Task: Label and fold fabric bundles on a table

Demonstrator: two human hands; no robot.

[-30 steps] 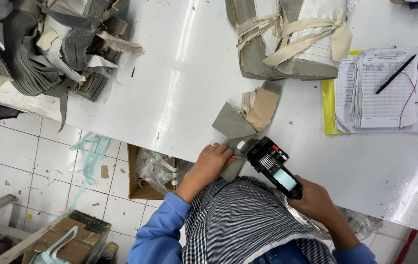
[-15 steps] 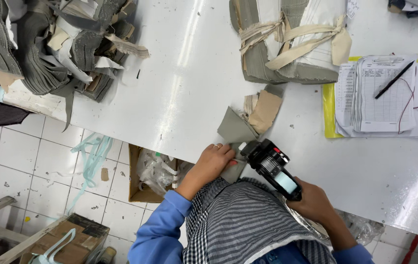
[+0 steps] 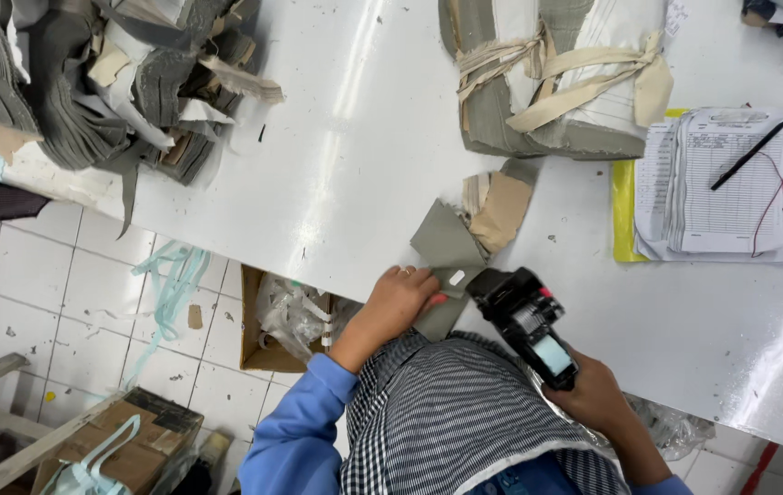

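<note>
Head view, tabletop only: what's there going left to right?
Loose heap of grey fabric pieces → left hand on a grey fabric piece → black label gun in the right hand → stack of printed forms → black pen.

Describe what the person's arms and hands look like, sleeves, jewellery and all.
The left arm wears a long blue sleeve that ends at the wrist, leaving the left hand bare. That hand has a ring on one finger and a red-painted nail. The right hand is bare too, with a bare forearm and only a scrap of blue sleeve at the frame's bottom edge. No gloves or watch show.
</note>
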